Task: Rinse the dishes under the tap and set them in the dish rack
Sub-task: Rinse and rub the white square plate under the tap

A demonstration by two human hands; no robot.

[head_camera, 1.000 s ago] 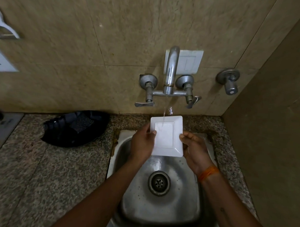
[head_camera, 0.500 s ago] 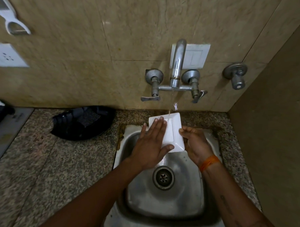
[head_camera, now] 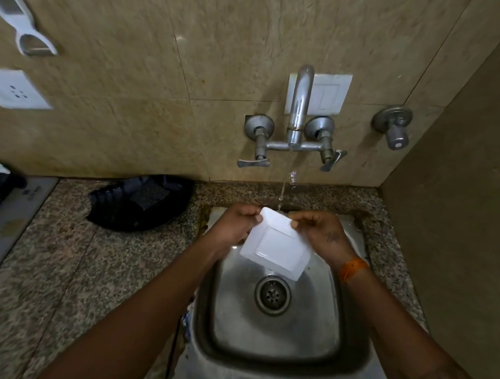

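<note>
A steel sink (head_camera: 274,340) is set into a speckled counter (head_camera: 70,268), and a wall tap (head_camera: 298,106) sends a thin stream (head_camera: 282,190) down toward its back edge. A black rack (head_camera: 140,202) lies on the counter to the left, near the wall. Over the sink a small white square plate (head_camera: 275,244) is held tilted, its far corner raised toward the stream and its near corner dipping toward the drain (head_camera: 273,295). The left hand (head_camera: 236,225) is curled around the plate's upper left edge; the right hand (head_camera: 318,231) is pinching its upper right edge between thumb and fingers. The plate appears plain, glossy and shallow, with a flat square centre. For a good rinse, the tilt should be kept so water is run across the whole face and drained off the low corner, and the wet rim should be gripped firmly, since it is judged slippery.
</note>
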